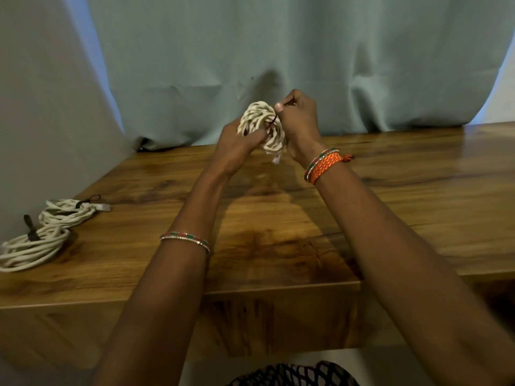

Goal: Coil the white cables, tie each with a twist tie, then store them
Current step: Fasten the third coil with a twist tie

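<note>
Both hands grip one coiled cable, pinching its twist tie.

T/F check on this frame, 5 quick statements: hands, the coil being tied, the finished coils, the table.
1. Both hands are on one white cable coil, held up above the table. True.
2. The right hand pinches a dark twist tie at the coil. True.
3. The left hand lies flat on the table. False: it grips the coil from below, off the table.
4. Two coils with dark ties, the far coil and the near coil, lie at the table's left edge. True.
5. The finished coils sit in a box. False: they lie bare on the wood; no box is in view.
</note>
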